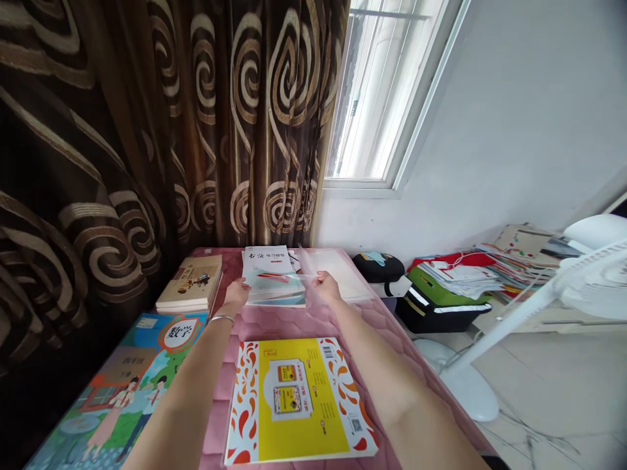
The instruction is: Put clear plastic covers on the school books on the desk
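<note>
A white and pale-blue book (268, 264) with Chinese characters and a red pen picture on its cover lies on other books near the curtain. My left hand (238, 292), with a bracelet at the wrist, is closed on the book's left edge. To the right of the book, my right hand (327, 287) pinches a clear plastic sheet (307, 266). Part of this sheet reaches toward the book; how far it covers it is hard to see. Nearer to me, a yellow and white book (289, 399) with orange-red drop shapes lies between my forearms.
Left of my arm is a large blue-green mathematics book (132, 385), with stacked tan books (191, 287) behind it. The pink quilted cover (230, 323) lies underneath. Past its right edge stand a black case (379, 266), a green and black box (441, 294), papers and a white fan (529, 326).
</note>
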Available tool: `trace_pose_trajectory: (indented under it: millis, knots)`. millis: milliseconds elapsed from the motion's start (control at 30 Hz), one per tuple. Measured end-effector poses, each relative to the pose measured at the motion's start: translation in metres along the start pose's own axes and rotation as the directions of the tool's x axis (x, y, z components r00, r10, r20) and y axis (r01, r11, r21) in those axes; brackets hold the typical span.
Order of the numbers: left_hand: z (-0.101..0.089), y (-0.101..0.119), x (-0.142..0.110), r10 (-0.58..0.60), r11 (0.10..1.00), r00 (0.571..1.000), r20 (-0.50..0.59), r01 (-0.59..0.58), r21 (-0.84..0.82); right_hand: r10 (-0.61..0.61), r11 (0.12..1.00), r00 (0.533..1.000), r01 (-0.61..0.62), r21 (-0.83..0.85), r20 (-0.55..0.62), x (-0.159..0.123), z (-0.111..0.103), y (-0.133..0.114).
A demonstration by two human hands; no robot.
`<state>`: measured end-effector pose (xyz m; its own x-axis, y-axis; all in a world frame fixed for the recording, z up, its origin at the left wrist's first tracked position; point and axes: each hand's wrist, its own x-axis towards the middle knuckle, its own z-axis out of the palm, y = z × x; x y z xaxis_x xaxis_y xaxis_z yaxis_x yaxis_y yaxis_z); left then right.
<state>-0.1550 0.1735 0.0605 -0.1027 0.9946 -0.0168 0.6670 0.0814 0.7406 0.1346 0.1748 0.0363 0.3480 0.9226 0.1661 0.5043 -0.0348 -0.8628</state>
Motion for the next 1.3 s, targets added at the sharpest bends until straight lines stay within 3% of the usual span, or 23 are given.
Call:
trace_pose_trajectory:
  millis: [200, 300, 467, 533, 600, 633, 733, 800, 933, 1100, 1300]
  knots:
    - [0.009, 0.006, -0.023, 0.097, 0.977, 0.995, -0.018, -0.092, 0.193, 0.017, 1.0, 0.998, -0.016, -0.011, 0.063, -0.007, 0.009, 0.004]
    - [0.016, 0.017, -0.045, 0.191, 0.947, 0.981, 0.027, -0.192, 0.258, -0.008, 1.0, 0.995, 0.008, 0.007, 0.104, -0.016, 0.009, -0.002]
    - [0.016, 0.033, -0.107, 0.396, 0.856, 0.895, 0.206, -0.441, 0.271, -0.149, 0.989, 0.967, 0.141, 0.051, 0.208, -0.064, -0.011, -0.018]
    - [0.01, 0.027, -0.142, 0.452, 0.816, 0.846, 0.284, -0.521, 0.251, -0.251, 0.968, 0.918, 0.238, 0.081, 0.308, -0.101, -0.03, -0.019]
    - [0.002, 0.013, -0.178, 0.496, 0.759, 0.768, 0.407, -0.61, 0.227, -0.414, 0.894, 0.778, 0.445, 0.05, 0.473, -0.146, -0.054, -0.012]
    - [-0.002, 0.004, -0.196, 0.481, 0.744, 0.735, 0.477, -0.63, 0.222, -0.422, 0.868, 0.729, 0.497, 0.008, 0.539, -0.168, -0.067, -0.007]
    - [-0.011, -0.026, -0.237, 0.396, 0.762, 0.693, 0.603, -0.614, 0.205, -0.353, 0.821, 0.67, 0.557, -0.127, 0.654, -0.227, -0.1, 0.015]
    - [-0.013, -0.045, -0.255, 0.396, 0.776, 0.698, 0.596, -0.602, 0.19, -0.309, 0.801, 0.66, 0.569, -0.188, 0.685, -0.254, -0.115, 0.03]
    - [-0.008, -0.072, -0.272, 0.421, 0.803, 0.761, 0.493, -0.566, 0.188, -0.291, 0.794, 0.686, 0.562, -0.232, 0.667, -0.282, -0.128, 0.046]
    - [0.001, -0.081, -0.278, 0.457, 0.831, 0.813, 0.36, -0.535, 0.154, -0.303, 0.811, 0.725, 0.537, -0.231, 0.619, -0.285, -0.128, 0.048]
    - [0.002, -0.081, -0.275, 0.495, 0.827, 0.806, 0.324, -0.551, 0.107, -0.398, 0.762, 0.698, 0.613, -0.21, 0.595, -0.277, -0.126, 0.046]
